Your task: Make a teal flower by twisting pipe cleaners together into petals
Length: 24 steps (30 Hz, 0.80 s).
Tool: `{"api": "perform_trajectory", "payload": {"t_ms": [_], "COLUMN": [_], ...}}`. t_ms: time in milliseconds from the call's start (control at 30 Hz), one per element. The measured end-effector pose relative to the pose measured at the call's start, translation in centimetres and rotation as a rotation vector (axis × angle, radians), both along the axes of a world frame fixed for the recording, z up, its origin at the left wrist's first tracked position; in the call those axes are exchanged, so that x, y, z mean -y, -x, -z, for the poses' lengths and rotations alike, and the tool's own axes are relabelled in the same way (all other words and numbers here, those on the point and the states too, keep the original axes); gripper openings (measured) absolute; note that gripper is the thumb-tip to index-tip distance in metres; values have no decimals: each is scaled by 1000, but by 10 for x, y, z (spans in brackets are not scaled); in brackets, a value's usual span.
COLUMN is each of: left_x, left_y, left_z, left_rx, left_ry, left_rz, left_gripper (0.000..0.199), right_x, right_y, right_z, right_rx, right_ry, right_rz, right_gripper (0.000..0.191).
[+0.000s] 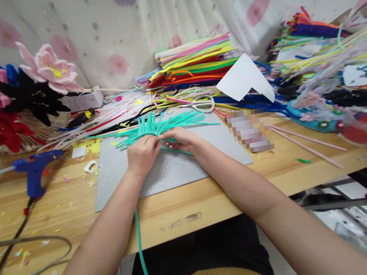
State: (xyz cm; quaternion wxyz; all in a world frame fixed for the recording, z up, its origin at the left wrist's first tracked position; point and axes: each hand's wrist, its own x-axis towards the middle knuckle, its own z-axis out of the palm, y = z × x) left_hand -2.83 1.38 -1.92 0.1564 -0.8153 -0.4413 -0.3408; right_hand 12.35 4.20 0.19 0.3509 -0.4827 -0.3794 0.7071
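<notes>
A spread bundle of turquoise pipe cleaners [153,126] lies over the far part of a grey cutting mat [162,177]. Both hands meet at its near side. My left hand [144,153] is closed, its fingers pinching at the middle of the bundle. Close beside it, my right hand [177,139] has its fingers bent together around a turquoise strand, which shows under the palm. A long turquoise strand [142,254] hangs over the table's front edge below my left wrist. The fingertips of both hands partly hide what they grip.
A blue glue gun [35,173] with its cord lies on the left. Pipe-cleaner flowers [50,68] stand behind it. White-handled scissors [203,103], a white paper piece [244,80] and stacks of coloured pipe cleaners [195,62] lie at the back. Pink stems [307,146] are on the right.
</notes>
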Motion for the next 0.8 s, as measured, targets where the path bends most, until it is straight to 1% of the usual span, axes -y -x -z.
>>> {"api": "perform_trajectory", "payload": {"t_ms": [167, 467, 667, 800], "left_x": [0, 1, 2, 4], "left_y": [2, 1, 1, -1], "left_z": [0, 1, 1, -1], "left_rx": [-10, -1, 51, 102], "left_ry": [-5, -24, -52, -6], "left_rz": [37, 57, 61, 56], "left_gripper": [18, 22, 23, 23], "right_x": [-1, -3, -3, -4], "right_y": [-1, -6, -8, -8], "right_z": [0, -4, -5, -4], "right_rx": [-30, -90, -148, -160], "right_ry": [87, 196, 235, 225], "right_rz": [1, -63, -113, -135], "right_gripper": [15, 17, 16, 16]}}
